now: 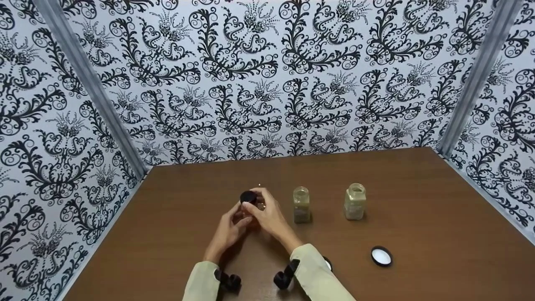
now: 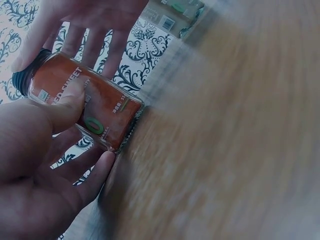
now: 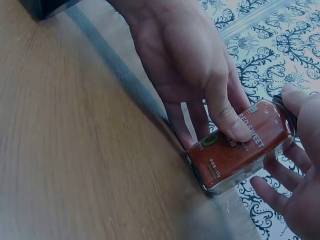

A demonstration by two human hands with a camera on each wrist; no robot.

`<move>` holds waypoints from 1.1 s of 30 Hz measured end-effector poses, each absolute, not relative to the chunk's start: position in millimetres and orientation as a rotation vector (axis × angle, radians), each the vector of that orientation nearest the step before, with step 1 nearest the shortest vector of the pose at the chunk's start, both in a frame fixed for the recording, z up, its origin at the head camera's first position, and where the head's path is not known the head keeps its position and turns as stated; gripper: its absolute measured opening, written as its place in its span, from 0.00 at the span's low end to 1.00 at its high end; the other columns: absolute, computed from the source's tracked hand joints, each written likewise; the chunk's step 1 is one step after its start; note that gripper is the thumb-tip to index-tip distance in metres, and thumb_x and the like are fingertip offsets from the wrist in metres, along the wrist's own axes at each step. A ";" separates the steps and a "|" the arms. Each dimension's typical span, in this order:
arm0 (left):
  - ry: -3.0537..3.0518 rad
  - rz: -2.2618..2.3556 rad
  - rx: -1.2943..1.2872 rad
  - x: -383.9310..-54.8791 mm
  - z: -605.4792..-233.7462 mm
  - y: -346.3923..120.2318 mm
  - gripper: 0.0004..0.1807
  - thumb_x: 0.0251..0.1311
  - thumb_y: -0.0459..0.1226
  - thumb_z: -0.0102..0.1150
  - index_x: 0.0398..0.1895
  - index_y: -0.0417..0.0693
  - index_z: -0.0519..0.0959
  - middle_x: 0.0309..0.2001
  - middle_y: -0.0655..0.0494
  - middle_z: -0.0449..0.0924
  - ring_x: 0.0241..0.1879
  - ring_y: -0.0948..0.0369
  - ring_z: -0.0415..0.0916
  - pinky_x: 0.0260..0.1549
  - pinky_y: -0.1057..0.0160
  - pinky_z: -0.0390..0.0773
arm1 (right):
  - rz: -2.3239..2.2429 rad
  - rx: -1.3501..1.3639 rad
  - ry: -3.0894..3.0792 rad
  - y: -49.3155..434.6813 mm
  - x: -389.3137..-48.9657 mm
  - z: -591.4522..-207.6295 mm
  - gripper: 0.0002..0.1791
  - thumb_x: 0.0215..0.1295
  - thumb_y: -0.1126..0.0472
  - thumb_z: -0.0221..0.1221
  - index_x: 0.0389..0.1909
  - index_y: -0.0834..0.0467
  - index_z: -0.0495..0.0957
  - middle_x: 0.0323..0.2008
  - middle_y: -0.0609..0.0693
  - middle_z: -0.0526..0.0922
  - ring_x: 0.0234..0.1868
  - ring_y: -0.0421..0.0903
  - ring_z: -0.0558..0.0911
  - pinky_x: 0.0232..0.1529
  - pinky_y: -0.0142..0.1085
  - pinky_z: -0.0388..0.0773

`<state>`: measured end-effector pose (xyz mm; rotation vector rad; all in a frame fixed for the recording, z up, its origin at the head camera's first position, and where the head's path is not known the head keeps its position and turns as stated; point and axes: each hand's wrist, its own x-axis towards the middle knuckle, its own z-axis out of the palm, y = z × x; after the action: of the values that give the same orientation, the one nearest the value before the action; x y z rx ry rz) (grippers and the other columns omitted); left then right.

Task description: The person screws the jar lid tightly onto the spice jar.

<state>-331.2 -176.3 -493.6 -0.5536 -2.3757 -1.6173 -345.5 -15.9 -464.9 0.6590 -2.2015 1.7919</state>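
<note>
A glass jar of red-orange powder labelled "RED SWEET" [image 2: 112, 102] has a black cap [image 1: 248, 197] on its neck. My left hand [image 1: 228, 233] grips the jar's body, thumb pressed across the label in both wrist views. At the top, my right hand [image 1: 271, 214] holds the cap, its thumb against the cap's side and its fingers reaching round behind. In the right wrist view the jar [image 3: 227, 162] lies slanted across the picture, its base close over the table. The head view shows little of the jar because both hands cover it.
To the right stand two uncapped glass jars, one with greenish-brown contents [image 1: 301, 211] and one paler [image 1: 355, 207]. A black cap with a white liner [image 1: 381, 256] lies nearer me. Another cap [image 1: 328, 263] is partly hidden behind my right sleeve. Patterned walls enclose the brown table [image 1: 175, 200].
</note>
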 end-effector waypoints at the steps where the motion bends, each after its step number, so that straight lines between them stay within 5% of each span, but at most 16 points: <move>1: -2.374 -1.618 -0.554 -331.2 -493.9 -176.2 0.32 0.67 0.29 0.59 0.72 0.29 0.62 0.53 0.33 0.82 0.52 0.45 0.81 0.46 0.70 0.80 | 1.798 0.656 -2.197 -15.8 -345.3 -465.0 0.23 0.67 0.54 0.64 0.58 0.59 0.74 0.53 0.59 0.82 0.56 0.53 0.82 0.57 0.44 0.78; 8: -2.399 -1.656 -0.537 -333.3 -494.6 -177.7 0.32 0.68 0.30 0.58 0.73 0.30 0.60 0.56 0.32 0.80 0.54 0.44 0.81 0.46 0.71 0.79 | 1.850 0.637 -2.190 -15.9 -343.3 -463.4 0.23 0.67 0.56 0.63 0.60 0.58 0.74 0.56 0.61 0.81 0.58 0.56 0.80 0.60 0.51 0.77; 33: -2.428 -1.691 -0.504 -329.9 -492.9 -179.0 0.34 0.70 0.32 0.57 0.75 0.33 0.58 0.63 0.30 0.74 0.60 0.42 0.77 0.51 0.65 0.79 | 1.784 0.659 -2.206 -16.8 -345.3 -466.1 0.23 0.69 0.56 0.61 0.63 0.56 0.75 0.58 0.61 0.79 0.59 0.57 0.80 0.60 0.48 0.78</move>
<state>-329.9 -179.0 -492.9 -0.5042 -2.4276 -1.6907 -345.3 -16.8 -466.1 0.6593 -2.2058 1.7837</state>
